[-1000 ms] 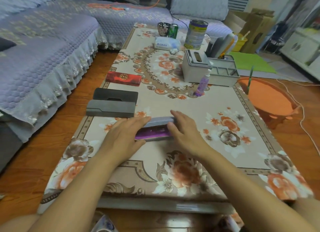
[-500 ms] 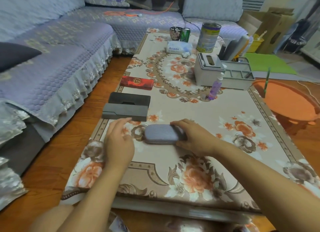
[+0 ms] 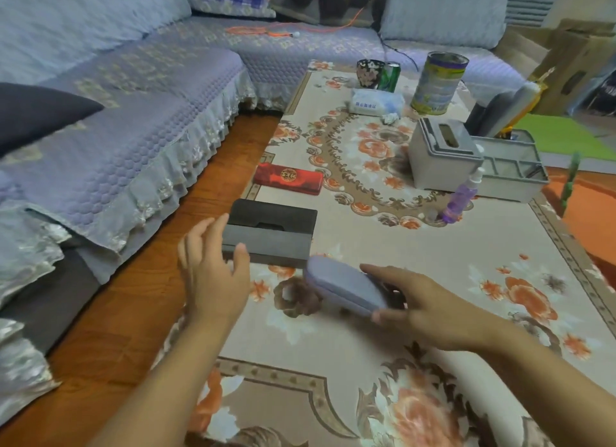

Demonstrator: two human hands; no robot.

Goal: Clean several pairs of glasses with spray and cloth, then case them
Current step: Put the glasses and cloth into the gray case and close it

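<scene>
a person's two bare forearms reach over a low table (image 3: 433,246) covered in a beige cloth with orange flowers. the right hand (image 3: 423,308) grips a closed lilac glasses case (image 3: 343,288) at its near right end, fingers along the far side and thumb underneath; the case is tilted, its far left end pointing toward the table's left edge. the left hand (image 3: 213,270) hovers with fingers spread and holds nothing, just over the table's left edge, its fingertips in front of a grey case (image 3: 266,245).

four cases are in view. along the left edge, from near to far: the grey case, a black case (image 3: 273,215) touching it behind, and, a little apart, a red case (image 3: 288,178) with a gold emblem. the lilac one in the hand is the fourth, just right of the grey one. all four are closed.

one purple spray bottle (image 3: 461,198) stands upright toward the right of the table's middle, just in front of a grey tissue box (image 3: 443,156) joined to a compartment tray (image 3: 510,166). at the far end are one tall tin (image 3: 438,81), one dark patterned cup (image 3: 368,73), one green can (image 3: 390,76) and one white tissue packet (image 3: 375,103).

the widest bare stretch of cloth lies to the right of the right hand and between the hands and the spray bottle. a strip of wooden floor (image 3: 140,313) separates the table's left edge from a purple sofa (image 3: 126,123).
</scene>
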